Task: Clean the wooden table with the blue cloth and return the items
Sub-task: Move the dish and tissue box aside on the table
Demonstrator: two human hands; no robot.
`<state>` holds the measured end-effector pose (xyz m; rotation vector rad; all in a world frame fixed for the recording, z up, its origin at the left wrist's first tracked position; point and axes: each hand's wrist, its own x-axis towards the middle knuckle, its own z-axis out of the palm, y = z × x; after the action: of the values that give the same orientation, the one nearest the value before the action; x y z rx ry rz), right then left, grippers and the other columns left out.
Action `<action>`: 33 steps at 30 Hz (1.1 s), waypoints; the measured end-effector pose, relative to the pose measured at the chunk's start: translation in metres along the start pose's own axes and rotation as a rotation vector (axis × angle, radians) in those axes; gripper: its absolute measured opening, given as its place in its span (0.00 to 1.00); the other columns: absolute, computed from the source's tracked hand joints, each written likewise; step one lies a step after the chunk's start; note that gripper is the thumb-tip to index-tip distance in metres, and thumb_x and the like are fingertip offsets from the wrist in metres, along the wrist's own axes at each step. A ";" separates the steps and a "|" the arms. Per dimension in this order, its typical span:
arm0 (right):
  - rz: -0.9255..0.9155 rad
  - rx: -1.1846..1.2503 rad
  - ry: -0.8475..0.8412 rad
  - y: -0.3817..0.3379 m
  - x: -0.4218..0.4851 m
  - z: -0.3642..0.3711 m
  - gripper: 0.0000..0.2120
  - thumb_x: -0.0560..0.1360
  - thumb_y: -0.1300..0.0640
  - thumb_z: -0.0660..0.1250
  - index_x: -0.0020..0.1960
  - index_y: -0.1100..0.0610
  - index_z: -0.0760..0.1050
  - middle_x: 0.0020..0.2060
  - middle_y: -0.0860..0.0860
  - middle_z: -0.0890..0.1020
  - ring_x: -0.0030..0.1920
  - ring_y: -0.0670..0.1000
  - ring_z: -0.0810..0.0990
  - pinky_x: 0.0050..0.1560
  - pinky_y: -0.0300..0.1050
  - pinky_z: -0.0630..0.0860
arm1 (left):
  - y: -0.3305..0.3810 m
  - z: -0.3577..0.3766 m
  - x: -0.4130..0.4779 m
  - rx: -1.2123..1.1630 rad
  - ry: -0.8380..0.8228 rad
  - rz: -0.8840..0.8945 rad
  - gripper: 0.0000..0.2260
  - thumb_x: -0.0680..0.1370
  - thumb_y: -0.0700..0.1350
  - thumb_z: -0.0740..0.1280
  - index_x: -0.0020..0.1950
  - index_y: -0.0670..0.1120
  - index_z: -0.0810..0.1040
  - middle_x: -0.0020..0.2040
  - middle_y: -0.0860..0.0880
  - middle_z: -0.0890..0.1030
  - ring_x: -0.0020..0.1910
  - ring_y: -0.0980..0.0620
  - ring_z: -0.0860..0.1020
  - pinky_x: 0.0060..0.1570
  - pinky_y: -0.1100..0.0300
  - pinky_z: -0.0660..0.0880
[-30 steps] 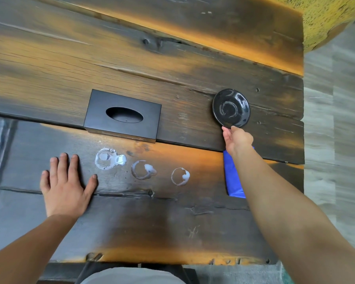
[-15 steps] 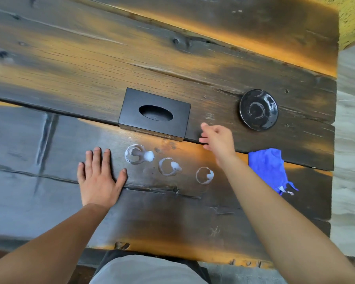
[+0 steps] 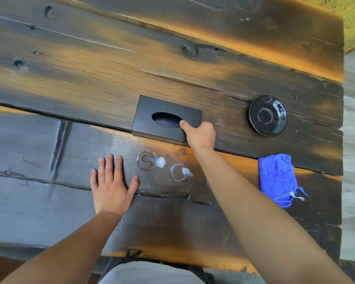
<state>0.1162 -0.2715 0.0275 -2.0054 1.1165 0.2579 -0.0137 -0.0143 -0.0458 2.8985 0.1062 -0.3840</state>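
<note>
Right hand, thumb at the slot and fingers curled over the near edge, grips the black tissue box (rigid, probably light, smooth-sided); left hand lies spread flat on the wooden table.

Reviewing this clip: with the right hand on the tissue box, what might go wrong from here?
1. The right hand grips only one end of the black tissue box; it may tip or slip.
2. The right forearm crosses the white ring stains and could smear them.
3. The blue cloth lies untouched near the table edge.
</note>
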 end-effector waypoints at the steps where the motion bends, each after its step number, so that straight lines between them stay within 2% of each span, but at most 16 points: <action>1: 0.000 0.003 0.005 0.000 -0.001 0.000 0.25 0.71 0.39 0.74 0.46 0.62 0.77 0.38 0.54 0.80 0.38 0.54 0.79 0.43 0.52 0.80 | 0.000 0.000 0.000 0.000 0.002 0.000 0.36 0.80 0.65 0.55 0.85 0.49 0.57 0.86 0.45 0.57 0.86 0.45 0.49 0.82 0.44 0.44; 4: 0.004 -0.008 0.008 0.001 -0.001 -0.001 0.24 0.71 0.38 0.74 0.46 0.60 0.78 0.38 0.53 0.81 0.39 0.54 0.80 0.44 0.53 0.81 | -0.001 0.001 -0.001 0.001 0.005 0.001 0.36 0.80 0.65 0.55 0.85 0.49 0.57 0.86 0.44 0.57 0.86 0.44 0.49 0.82 0.43 0.45; 8: 0.025 0.027 -0.004 0.004 0.010 -0.016 0.26 0.68 0.37 0.74 0.48 0.60 0.80 0.44 0.54 0.85 0.43 0.55 0.83 0.49 0.58 0.84 | -0.001 0.001 0.000 0.006 0.005 0.003 0.36 0.80 0.66 0.54 0.85 0.49 0.57 0.86 0.44 0.57 0.86 0.45 0.49 0.82 0.43 0.45; 14: 0.051 0.117 0.094 -0.001 0.058 -0.067 0.23 0.65 0.39 0.76 0.47 0.58 0.80 0.44 0.52 0.85 0.46 0.55 0.84 0.51 0.54 0.83 | -0.002 0.001 0.000 0.002 0.009 0.001 0.37 0.80 0.65 0.55 0.84 0.48 0.59 0.85 0.44 0.58 0.86 0.44 0.50 0.82 0.43 0.45; 18: 0.050 0.116 0.126 -0.006 0.096 -0.097 0.26 0.64 0.39 0.77 0.49 0.59 0.78 0.48 0.53 0.84 0.49 0.56 0.83 0.54 0.56 0.82 | -0.002 0.002 0.000 0.014 0.016 0.001 0.37 0.80 0.66 0.54 0.84 0.48 0.59 0.85 0.44 0.59 0.86 0.44 0.50 0.82 0.43 0.45; 21: 0.042 0.103 0.131 -0.009 0.127 -0.111 0.30 0.61 0.37 0.77 0.51 0.60 0.80 0.48 0.54 0.85 0.50 0.57 0.84 0.54 0.54 0.81 | -0.001 0.003 0.001 0.016 0.022 0.000 0.37 0.79 0.65 0.55 0.84 0.48 0.60 0.85 0.43 0.59 0.86 0.44 0.51 0.82 0.44 0.44; 24: 0.049 0.126 0.129 -0.016 0.143 -0.120 0.31 0.65 0.40 0.78 0.57 0.61 0.78 0.53 0.54 0.84 0.52 0.56 0.81 0.54 0.51 0.79 | -0.001 0.004 0.000 0.012 0.032 -0.004 0.37 0.79 0.65 0.55 0.84 0.47 0.60 0.85 0.43 0.59 0.86 0.44 0.51 0.82 0.45 0.44; 27: 0.048 0.168 0.124 -0.016 0.158 -0.124 0.33 0.72 0.45 0.77 0.68 0.63 0.72 0.55 0.50 0.75 0.54 0.53 0.74 0.54 0.46 0.71 | -0.001 0.005 0.001 0.015 0.033 -0.009 0.37 0.79 0.65 0.56 0.83 0.47 0.61 0.85 0.43 0.60 0.85 0.43 0.51 0.82 0.44 0.44; 29: 0.051 0.148 0.133 -0.016 0.161 -0.123 0.31 0.72 0.46 0.77 0.67 0.62 0.73 0.55 0.50 0.77 0.54 0.53 0.75 0.52 0.45 0.71 | 0.000 0.005 0.001 0.015 0.032 -0.015 0.37 0.78 0.65 0.56 0.83 0.47 0.61 0.85 0.43 0.60 0.85 0.43 0.52 0.81 0.44 0.44; 33: 0.054 0.090 0.208 -0.013 0.164 -0.116 0.30 0.68 0.39 0.77 0.59 0.61 0.79 0.54 0.55 0.84 0.54 0.57 0.82 0.50 0.48 0.79 | 0.001 0.004 0.000 0.016 0.030 -0.021 0.37 0.78 0.65 0.56 0.83 0.47 0.61 0.85 0.43 0.60 0.85 0.43 0.52 0.81 0.44 0.45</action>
<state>0.2009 -0.4543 0.0250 -1.9568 1.2893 0.0251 -0.0145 -0.0158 -0.0497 2.9221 0.1389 -0.3473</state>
